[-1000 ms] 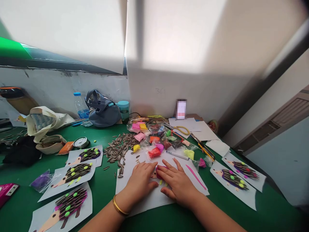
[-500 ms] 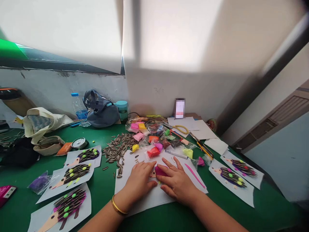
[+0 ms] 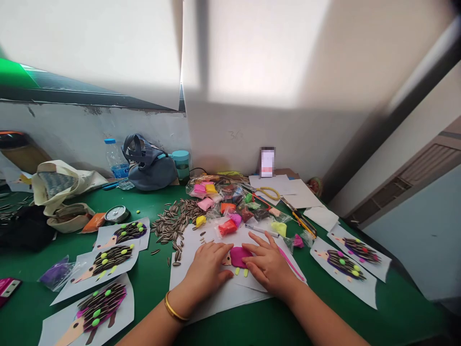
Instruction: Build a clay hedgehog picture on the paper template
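A magenta clay body (image 3: pixel 238 257) with a peach head at its left and two yellow-green legs (image 3: pixel 246 272) below lies on the white paper (image 3: pixel 216 298). My left hand (image 3: pixel 208 266) rests on the paper at the head's left side, fingers spread, partly covering the head. On the other side, my right hand (image 3: pixel 267 262) lies with fingers apart, its fingertips touching the right edge of the magenta body. Neither hand holds anything. A long pink clay strip (image 3: pixel 292 264) lies beside my right hand, partly hidden by it.
Sunflower seeds (image 3: pixel 176 218) are heaped behind my left hand. Bagged coloured clay (image 3: pixel 227 227), a pen, yellow scissors (image 3: pixel 268 193) and a phone (image 3: pixel 267 162) stand or lie farther back. Finished hedgehog pictures (image 3: pixel 342 266) lie at both sides; a purple clay bag (image 3: pixel 57 274) is at left.
My right hand has moved right and slightly up, uncovering more of the magenta body and the yellow-green legs. My left hand has barely moved.
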{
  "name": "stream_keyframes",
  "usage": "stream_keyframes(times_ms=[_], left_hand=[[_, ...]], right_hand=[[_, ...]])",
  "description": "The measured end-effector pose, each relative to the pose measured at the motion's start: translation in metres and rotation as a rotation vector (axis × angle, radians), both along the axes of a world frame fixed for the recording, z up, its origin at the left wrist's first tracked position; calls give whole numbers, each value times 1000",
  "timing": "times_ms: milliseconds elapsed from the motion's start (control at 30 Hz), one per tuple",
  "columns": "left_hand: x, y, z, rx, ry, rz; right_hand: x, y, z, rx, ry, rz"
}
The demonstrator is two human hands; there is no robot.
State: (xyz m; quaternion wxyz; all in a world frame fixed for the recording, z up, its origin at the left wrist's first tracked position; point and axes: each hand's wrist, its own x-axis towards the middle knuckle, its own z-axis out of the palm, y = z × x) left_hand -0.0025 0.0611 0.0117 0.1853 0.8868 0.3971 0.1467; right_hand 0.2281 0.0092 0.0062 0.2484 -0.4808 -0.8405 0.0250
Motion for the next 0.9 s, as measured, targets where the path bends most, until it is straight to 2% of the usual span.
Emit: stream_keyframes(times_ms=[167, 367, 733, 900], left_hand=[[-1, -1, 1, 22, -5, -34], [-2, -3, 3, 28, -13, -34], [-1, -2, 4, 19, -6, -13], [0, -2, 4, 12, 2, -7]], right_hand=[[8, 0, 1, -28, -7, 11], [7, -6, 9, -135, -174, 147], [1, -6, 4, -108, -201, 130], [4, -5, -2, -20, -157, 50]])
